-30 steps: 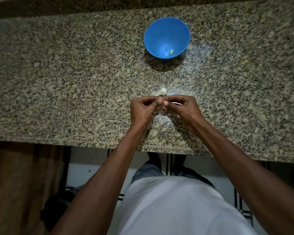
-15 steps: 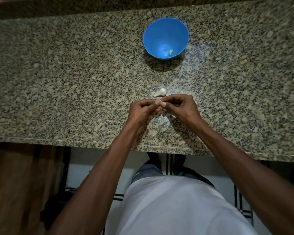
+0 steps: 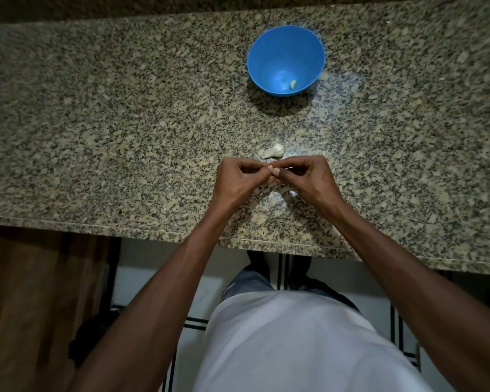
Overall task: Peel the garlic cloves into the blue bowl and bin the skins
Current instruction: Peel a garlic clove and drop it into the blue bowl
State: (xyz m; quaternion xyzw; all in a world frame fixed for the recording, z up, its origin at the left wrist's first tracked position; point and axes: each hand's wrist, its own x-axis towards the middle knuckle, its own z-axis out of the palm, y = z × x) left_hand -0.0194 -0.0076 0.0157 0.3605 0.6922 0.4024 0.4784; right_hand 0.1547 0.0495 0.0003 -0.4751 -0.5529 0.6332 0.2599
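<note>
Speckled granite countertop [image 3: 96, 123] spanning the view, lit brightest near its centre, dark strip along the far edge, brown wooden cabinet front [image 3: 34, 306] below at left, white tiled floor [image 3: 142, 258] with dark lines beneath the counter edge

— Between hands [image 3: 272, 176] and bowl [image 3: 285, 46]?
— Only a garlic piece [image 3: 273, 151], just beyond the fingertips; bare table [image 3: 96, 123] past it up to the bowl.
— Left and right?
— Open stone both ways, out to the edges of view.
— Beneath the hands?
— A few pale skin scraps [image 3: 276, 195], lying flat.
</note>
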